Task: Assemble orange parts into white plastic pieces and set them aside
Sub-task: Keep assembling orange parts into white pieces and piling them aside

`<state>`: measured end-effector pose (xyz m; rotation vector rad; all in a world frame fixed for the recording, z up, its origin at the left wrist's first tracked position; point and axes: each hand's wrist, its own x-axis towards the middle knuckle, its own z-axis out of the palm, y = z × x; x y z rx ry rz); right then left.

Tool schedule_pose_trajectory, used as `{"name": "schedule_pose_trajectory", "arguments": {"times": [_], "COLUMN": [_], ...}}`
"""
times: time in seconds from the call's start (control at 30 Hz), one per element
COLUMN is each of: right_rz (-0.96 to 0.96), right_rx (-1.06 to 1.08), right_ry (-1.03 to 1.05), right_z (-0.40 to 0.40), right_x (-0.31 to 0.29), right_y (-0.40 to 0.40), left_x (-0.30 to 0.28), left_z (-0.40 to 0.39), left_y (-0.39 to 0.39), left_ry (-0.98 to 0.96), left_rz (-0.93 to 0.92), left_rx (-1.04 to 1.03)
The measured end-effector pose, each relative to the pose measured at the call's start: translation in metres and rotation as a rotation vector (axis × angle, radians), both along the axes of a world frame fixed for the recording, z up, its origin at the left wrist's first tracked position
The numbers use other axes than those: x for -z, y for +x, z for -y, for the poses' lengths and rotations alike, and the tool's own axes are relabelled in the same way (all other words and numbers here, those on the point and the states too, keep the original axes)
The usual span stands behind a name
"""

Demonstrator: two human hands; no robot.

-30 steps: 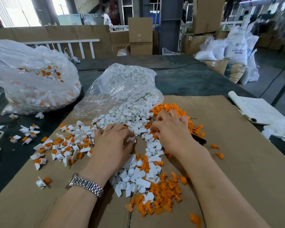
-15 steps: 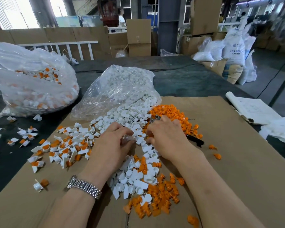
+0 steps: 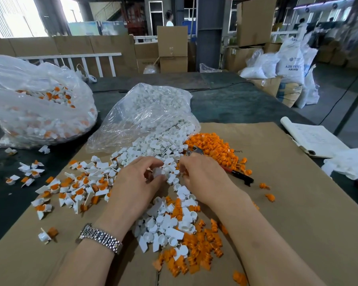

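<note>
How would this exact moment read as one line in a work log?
step: assembling | left hand: pinches white piece | right hand: fingers curled, contents hidden | finished pile: left side

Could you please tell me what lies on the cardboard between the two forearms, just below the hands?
In the head view, a mixed heap of loose white plastic pieces and orange parts lies on the cardboard between the forearms.
</note>
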<state>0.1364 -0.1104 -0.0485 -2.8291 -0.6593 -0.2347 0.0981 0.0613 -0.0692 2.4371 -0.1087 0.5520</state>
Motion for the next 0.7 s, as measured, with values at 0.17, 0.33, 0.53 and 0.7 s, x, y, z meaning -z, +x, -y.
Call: {"name": "schedule_pose_trajectory", "arguments": {"times": [0.17,0.33,0.53,0.7], "right_rz": [0.013,-0.068,-0.24,-0.227], "right_rx": [0.066,0.007,-0.155,-0.148], "right_ry": [0.176,0.556,0.843,0.798], "right_z": [0.001,0.0,-0.004,-0.008], "right_x": [-0.001,-0.008,-0.012,-0.007], "right_y": [0.005,0.003,-0.009,-0.008], "left_x": [-0.001,-0.006,-0.011,-0.011], "left_z": [0.0,-0.001,-0.001,-0.003], "left_y": [0.001,-0.001,-0.006,-0.006], "left_ry": [-0.066,-0.336,-0.576,-0.608], "left_rz": [-0.028,-0.105,-0.174,-0.214], "left_rx": [0.031,0.036,0.06,0.084]}}
